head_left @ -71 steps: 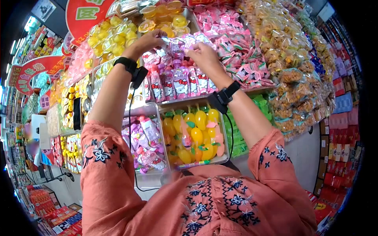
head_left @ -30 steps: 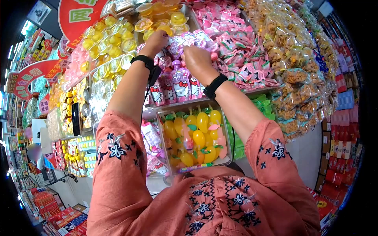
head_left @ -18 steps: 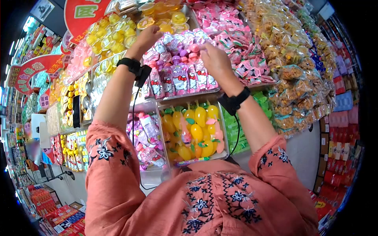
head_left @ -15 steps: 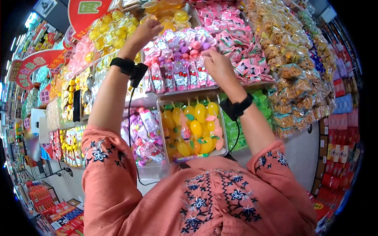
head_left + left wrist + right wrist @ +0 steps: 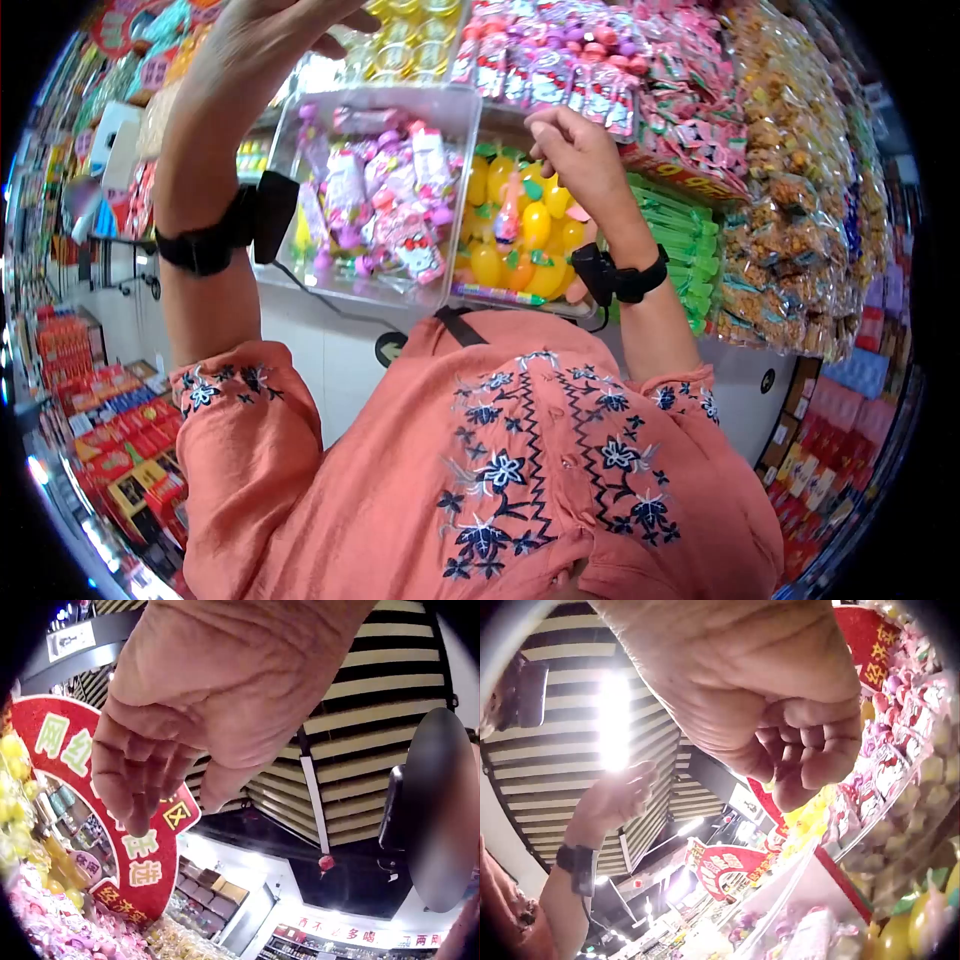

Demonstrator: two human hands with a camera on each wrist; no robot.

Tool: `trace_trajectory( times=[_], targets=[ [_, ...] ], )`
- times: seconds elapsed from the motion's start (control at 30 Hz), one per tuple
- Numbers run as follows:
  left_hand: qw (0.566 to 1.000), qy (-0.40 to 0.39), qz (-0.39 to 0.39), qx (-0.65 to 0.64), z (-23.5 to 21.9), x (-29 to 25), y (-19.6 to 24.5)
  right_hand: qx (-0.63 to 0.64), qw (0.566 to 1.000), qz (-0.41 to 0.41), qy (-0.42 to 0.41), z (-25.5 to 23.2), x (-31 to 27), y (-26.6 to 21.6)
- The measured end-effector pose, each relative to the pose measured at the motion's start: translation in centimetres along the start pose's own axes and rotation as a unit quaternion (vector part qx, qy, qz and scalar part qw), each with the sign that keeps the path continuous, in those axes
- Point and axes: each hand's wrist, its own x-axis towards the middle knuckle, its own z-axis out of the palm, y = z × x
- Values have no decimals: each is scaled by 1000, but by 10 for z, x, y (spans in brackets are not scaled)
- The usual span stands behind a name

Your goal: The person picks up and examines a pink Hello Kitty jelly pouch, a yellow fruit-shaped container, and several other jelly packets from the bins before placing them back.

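Observation:
My left hand (image 5: 265, 45) is raised at the upper left of the head view, fingers loosely bent and holding nothing. In the left wrist view the same hand (image 5: 210, 690) hangs in the air before a red sign. My right hand (image 5: 590, 160) hovers over the back of a bin of yellow mango-shaped jellies (image 5: 537, 225). Its fingers curl loosely, and the palm (image 5: 757, 682) shows nothing held in the right wrist view. Upright pink and purple drink pouches (image 5: 545, 85) with caps stand in the tray behind it. More purple pouches (image 5: 345, 185) lie loose in a clear bin (image 5: 400, 293) to the left.
Pink wrapped sweets (image 5: 690, 110) are heaped right of the pouches, with green packs (image 5: 675, 240) below. Bagged brown snacks (image 5: 790, 220) hang at the far right. Yellow jelly cups (image 5: 415, 40) sit at the back. A black cable (image 5: 330, 308) trails from the left wrist.
Both hands have withdrawn from the upright pouches. The left hand has risen toward the upper left, and the right has come back over the mango-shaped jellies. The head view has tilted lower and leftward.

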Motion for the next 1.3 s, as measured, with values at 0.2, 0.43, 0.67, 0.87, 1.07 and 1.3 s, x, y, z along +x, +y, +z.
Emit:
trace_trajectory(
  times=[0.2,0.43,0.67,0.87,1.07,1.3],
  targets=[
    [982,100,-65,-147,-23,-82,-93,7,997,12,-81,37,-11,-6],
    [910,192,-201,-308,24,-154,-162,-4,992,-6,-124,74,-21,-16],
    [947,153,-248,-135,30,-167,-202,-26,986,-47,-155,101,-26,-15],
    [975,133,-171,-45,36,-161,-231,-75,979,-107,-154,122,-30,-30],
    [952,198,-165,-164,62,-161,-224,-179,954,-171,-167,143,-7,-7],
    [942,211,-163,-205,60,-166,-230,-264,923,-153,-234,166,13,11]
  ],
)
